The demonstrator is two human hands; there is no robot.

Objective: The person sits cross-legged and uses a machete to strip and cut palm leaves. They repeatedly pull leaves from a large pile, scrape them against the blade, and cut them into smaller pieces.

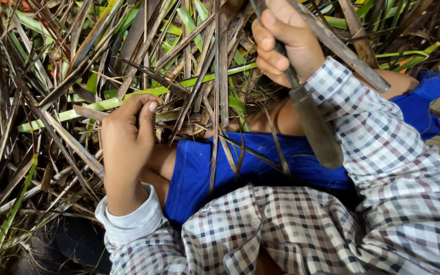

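So starting at the left, there's a thick tangle of long dry brown and green strap-shaped leaves point(52, 102) piled all over the ground, criss-crossing every which way. The left hand point(126, 137) sits right at the edge of that heap, fingers curled shut around a few of the dry brown leaf strips point(85, 113), thumb up and pressed against them.

I'd guess these leaves weigh next to nothing and are stiff along their length but bendy, papery and probably scratchy along the edges. They look like they'd slip if you grabbed just one, so bunching several together low down, where they're thickest, seems the better hold.

Moving to the middle, loose strips lie over the person's blue shorts point(260, 163) and checked shirt point(301, 229).

On the right, the right hand point(283, 38) is wrapped tight round a dark, narrow metal shank of a tool with a worn brown wooden handle point(314, 127); the handle end points down toward the lap. The working end runs out of the top of the frame, so I can't tell what it is. It looks rigid and fairly solid, nothing fragile, though the hand grips above the handle, not on it.
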